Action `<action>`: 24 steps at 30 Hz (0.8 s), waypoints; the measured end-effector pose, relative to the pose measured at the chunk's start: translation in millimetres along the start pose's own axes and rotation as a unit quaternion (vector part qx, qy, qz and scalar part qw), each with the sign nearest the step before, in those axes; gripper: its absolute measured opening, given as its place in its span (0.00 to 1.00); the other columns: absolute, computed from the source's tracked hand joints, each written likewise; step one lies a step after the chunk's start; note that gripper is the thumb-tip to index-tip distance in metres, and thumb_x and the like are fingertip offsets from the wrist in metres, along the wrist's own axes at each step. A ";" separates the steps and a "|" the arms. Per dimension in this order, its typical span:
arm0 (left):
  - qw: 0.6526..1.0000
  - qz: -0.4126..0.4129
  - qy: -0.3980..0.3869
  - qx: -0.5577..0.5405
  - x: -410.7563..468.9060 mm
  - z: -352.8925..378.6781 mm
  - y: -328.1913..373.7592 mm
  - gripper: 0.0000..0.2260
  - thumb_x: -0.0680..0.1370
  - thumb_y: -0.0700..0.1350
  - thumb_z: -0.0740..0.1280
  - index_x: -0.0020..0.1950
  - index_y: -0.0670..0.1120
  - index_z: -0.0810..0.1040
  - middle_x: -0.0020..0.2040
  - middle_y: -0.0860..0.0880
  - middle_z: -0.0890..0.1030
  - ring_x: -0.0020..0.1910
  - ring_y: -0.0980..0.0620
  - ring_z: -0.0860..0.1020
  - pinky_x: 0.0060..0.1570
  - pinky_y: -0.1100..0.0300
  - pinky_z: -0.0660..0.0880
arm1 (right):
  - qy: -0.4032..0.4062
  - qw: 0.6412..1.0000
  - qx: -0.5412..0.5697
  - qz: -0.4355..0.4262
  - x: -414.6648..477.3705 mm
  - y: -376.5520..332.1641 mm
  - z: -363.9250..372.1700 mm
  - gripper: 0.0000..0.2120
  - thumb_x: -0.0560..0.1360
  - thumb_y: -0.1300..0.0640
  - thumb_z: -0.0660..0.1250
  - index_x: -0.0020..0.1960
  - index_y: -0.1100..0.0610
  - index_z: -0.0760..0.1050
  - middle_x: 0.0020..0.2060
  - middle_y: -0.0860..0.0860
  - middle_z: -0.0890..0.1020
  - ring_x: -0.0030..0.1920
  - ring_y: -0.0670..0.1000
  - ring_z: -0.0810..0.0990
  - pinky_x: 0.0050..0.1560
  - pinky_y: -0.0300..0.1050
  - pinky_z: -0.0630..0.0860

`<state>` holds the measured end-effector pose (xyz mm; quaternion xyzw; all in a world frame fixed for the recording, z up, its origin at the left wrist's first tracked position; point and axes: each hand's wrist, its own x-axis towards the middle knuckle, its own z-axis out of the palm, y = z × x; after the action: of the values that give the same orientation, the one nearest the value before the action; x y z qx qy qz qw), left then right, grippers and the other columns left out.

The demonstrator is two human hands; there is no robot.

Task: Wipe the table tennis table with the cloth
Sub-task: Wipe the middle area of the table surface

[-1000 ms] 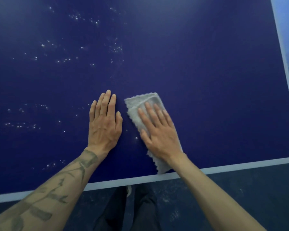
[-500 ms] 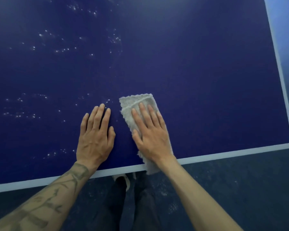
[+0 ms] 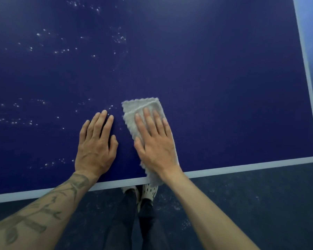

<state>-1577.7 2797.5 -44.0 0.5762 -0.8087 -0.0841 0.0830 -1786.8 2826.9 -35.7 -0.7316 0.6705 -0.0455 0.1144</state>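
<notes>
Blue table [image 3: 224, 87] looked clean right of the cloth [image 3: 134, 109] under our flat right hand [image 3: 155, 143]; specks [image 3: 61, 51] lay unwiped beyond our flat, empty left hand [image 3: 96, 141].

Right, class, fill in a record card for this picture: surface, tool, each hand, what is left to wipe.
surface: dark blue table tennis table with pale border line
tool: folded grey fabric cloth, flat by the near edge
right hand: flat on the cloth, fingers straight
left hand: flat on bare table, apart from the cloth
left to wipe: white specks left of both hands
</notes>
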 end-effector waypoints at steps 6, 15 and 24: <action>1.000 -0.013 -0.002 -0.005 1.5 -0.8 1.7 0.27 0.84 0.49 0.54 0.82 0.42 0.63 0.83 0.43 0.61 0.83 0.43 0.59 0.83 0.45 0.51 | 0.007 0.988 -0.016 0.152 -28.7 94.9 -21.0 0.32 0.86 0.44 0.47 0.88 0.51 0.46 0.87 0.52 0.44 0.86 0.52 0.42 0.86 0.56 0.41; 1.000 -0.010 0.004 -0.011 2.1 -4.1 4.6 0.26 0.83 0.47 0.56 0.82 0.41 0.64 0.83 0.42 0.63 0.82 0.42 0.61 0.83 0.43 0.53 | 0.011 1.000 0.020 0.015 -0.3 9.1 1.5 0.34 0.86 0.45 0.52 0.88 0.53 0.46 0.87 0.54 0.44 0.86 0.56 0.43 0.85 0.61 0.49; 1.000 -0.011 0.000 -0.010 2.4 -6.4 3.6 0.26 0.83 0.48 0.56 0.82 0.41 0.65 0.83 0.42 0.63 0.82 0.42 0.60 0.83 0.44 0.52 | 0.018 0.988 -0.015 0.154 -7.6 69.2 -13.5 0.32 0.86 0.45 0.48 0.88 0.51 0.45 0.87 0.53 0.44 0.86 0.54 0.41 0.86 0.57 0.43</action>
<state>-1580.3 2796.2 -36.8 0.5842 -0.8015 -0.0924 0.0879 -1857.7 2827.9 -37.7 -0.6199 0.7780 -0.0307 0.0971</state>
